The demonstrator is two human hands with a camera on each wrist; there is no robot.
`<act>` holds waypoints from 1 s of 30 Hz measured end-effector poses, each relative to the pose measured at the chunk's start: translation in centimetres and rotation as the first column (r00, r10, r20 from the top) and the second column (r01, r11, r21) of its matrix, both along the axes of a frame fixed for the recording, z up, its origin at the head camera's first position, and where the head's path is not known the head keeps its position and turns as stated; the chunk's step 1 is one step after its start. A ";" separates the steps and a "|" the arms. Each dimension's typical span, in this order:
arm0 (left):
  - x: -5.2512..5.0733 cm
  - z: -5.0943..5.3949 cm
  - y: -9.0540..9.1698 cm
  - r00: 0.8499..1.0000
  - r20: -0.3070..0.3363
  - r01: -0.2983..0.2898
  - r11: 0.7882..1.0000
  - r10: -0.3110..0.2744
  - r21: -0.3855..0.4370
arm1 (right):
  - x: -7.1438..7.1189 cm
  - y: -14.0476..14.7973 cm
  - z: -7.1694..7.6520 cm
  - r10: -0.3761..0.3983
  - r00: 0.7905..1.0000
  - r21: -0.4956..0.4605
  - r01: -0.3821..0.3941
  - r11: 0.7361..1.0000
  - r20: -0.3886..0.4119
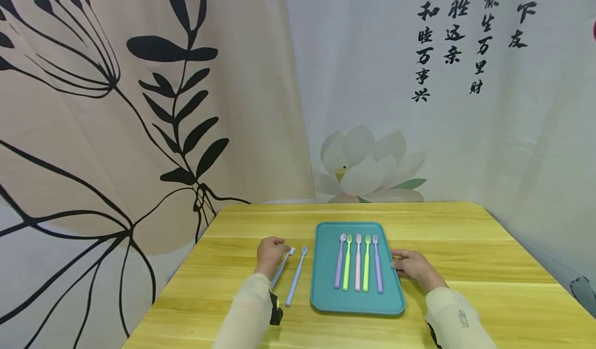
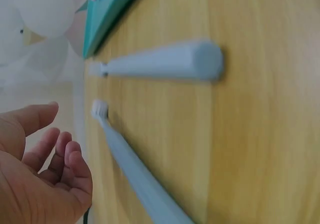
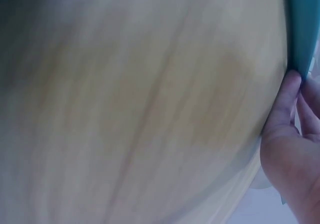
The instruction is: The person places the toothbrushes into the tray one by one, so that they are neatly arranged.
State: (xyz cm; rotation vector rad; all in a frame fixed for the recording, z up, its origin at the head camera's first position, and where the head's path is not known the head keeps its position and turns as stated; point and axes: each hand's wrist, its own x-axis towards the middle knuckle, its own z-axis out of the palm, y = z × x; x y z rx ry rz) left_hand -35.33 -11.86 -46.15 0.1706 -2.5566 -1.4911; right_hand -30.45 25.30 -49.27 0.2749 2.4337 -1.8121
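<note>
A teal tray (image 1: 358,305) lies on the wooden table, bearing several toothbrushes side by side: a pink toothbrush (image 1: 358,266), purple ones such as the purple toothbrush (image 1: 377,269), and green ones such as the green toothbrush (image 1: 366,266). Left of it lie two light-blue toothbrushes; the outer blue toothbrush (image 2: 135,171) is partly behind my left arm in the head view, the inner blue toothbrush (image 1: 296,276) lies nearer the tray. My left hand (image 1: 270,256) hovers by the outer one's head, fingers loosely bent and holding nothing. My right hand (image 1: 416,269) holds the tray's right rim between thumb and fingers.
The wooden table (image 1: 465,245) reaches back to a curtain (image 1: 261,106) printed with plants, a lotus and dark characters. A dark grey object (image 1: 583,291) shows beyond the table's right edge.
</note>
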 end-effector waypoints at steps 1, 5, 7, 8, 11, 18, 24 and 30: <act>0.1 -0.1 -0.3 1.000 0.007 0.002 1.000 -0.002 -0.004 | 0.0 0.0 0.0 -0.001 1.000 0.001 0.001 1.000 0.002; 0.3 -0.5 -1.2 1.000 0.027 0.011 0.999 -0.010 -0.034 | 0.0 0.0 -0.1 0.004 1.000 0.007 -0.004 1.000 0.006; 0.4 -0.9 -1.6 0.999 0.031 0.023 0.999 -0.022 -0.031 | 0.0 0.0 0.0 0.005 1.000 0.008 -0.005 1.000 0.006; 0.5 -1.0 -1.8 0.999 0.031 0.029 0.999 -0.028 -0.023 | 0.0 0.0 -0.1 0.005 1.000 0.009 -0.005 1.000 0.006; 0.7 -1.5 -2.3 0.998 0.035 0.042 0.999 -0.043 0.019 | 0.0 0.0 0.0 0.005 1.000 0.007 -0.005 1.000 0.003; 1.7 -2.2 -3.6 0.995 0.070 0.063 0.985 -0.075 0.160 | 0.0 0.1 -0.1 -0.001 1.000 0.003 0.001 1.000 -0.011; 2.2 -2.6 -4.5 0.985 0.113 0.104 0.975 -0.128 0.196 | 0.0 0.1 0.0 0.009 1.000 0.024 -0.009 1.000 -0.008; 2.3 -3.0 -4.5 0.985 0.106 0.120 0.982 -0.137 0.149 | 0.1 0.2 0.0 0.018 1.000 0.036 -0.018 0.999 0.000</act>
